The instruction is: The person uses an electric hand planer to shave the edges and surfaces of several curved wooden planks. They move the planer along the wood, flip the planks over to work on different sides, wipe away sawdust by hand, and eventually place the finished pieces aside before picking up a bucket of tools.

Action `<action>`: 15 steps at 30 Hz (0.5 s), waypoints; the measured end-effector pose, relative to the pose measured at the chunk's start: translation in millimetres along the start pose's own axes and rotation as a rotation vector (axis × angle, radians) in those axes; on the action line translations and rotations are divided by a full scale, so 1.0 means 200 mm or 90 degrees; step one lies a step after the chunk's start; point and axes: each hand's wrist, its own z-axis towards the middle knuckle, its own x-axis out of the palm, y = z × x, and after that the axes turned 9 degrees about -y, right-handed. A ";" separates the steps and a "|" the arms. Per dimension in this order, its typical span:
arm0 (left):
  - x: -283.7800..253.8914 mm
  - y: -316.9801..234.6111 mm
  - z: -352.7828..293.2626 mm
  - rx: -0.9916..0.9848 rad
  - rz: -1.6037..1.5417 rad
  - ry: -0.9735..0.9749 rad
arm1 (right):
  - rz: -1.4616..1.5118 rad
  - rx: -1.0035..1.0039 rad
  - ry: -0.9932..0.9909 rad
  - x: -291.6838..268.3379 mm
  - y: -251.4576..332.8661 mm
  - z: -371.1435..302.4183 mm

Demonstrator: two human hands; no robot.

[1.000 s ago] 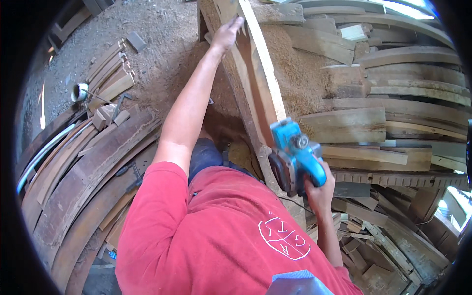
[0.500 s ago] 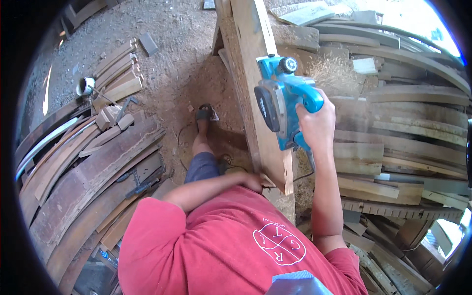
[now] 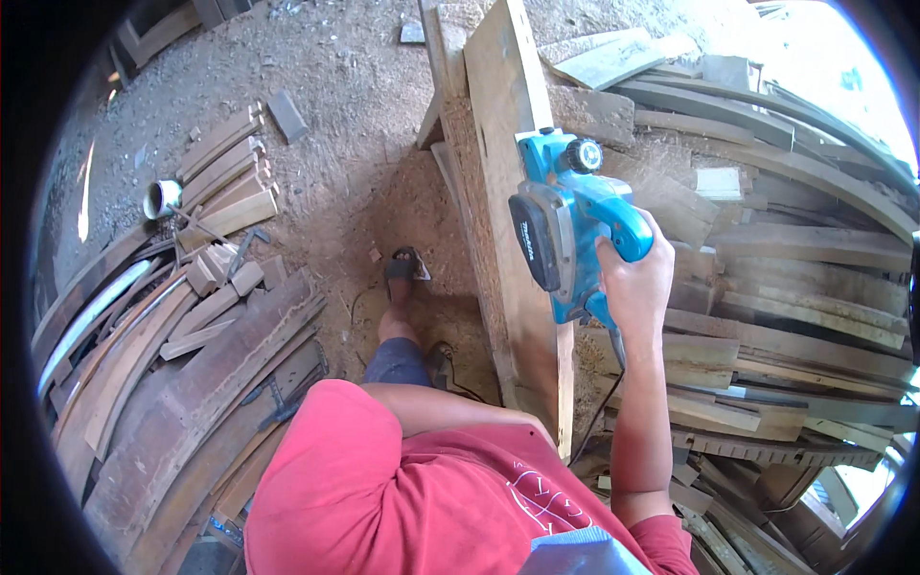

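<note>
My right hand (image 3: 640, 278) is closed round the rear handle of a blue electric hand planer (image 3: 565, 240). A black cover faces up on the tool's side, and a round knob sits at its far end. The planer rests on a long pale wooden board (image 3: 498, 77) that runs away from my body. The board's near end reaches my waist. My left forearm (image 3: 460, 407) crosses in front of my body toward that end. The left hand itself is hidden by my shirt, so its fingers do not show.
Stacked curved planks (image 3: 805, 249) fill the right side. More timber (image 3: 192, 402) lies at the left, beside short wooden pieces (image 3: 225, 163), a white cup (image 3: 161, 198) and a grey block (image 3: 287, 116). A dark power cord (image 3: 599, 417) hangs below the planer. Shavings cover the ground.
The view has shifted, and my torso and left shoulder have turned, hiding the left hand that showed at the board's near end. The spray of shavings right of the planer has faded.
</note>
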 end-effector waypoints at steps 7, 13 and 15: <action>-0.09 -0.10 -0.42 -0.047 -0.035 -0.013 | 0.000 -0.049 -0.003 0.19 0.23 0.25; -0.05 -0.27 -1.02 0.050 -0.004 -0.468 | -0.019 -0.106 -0.039 0.40 0.43 0.67; -0.09 -0.30 -1.18 0.072 0.079 -0.639 | -0.075 -0.111 -0.052 0.47 0.47 0.84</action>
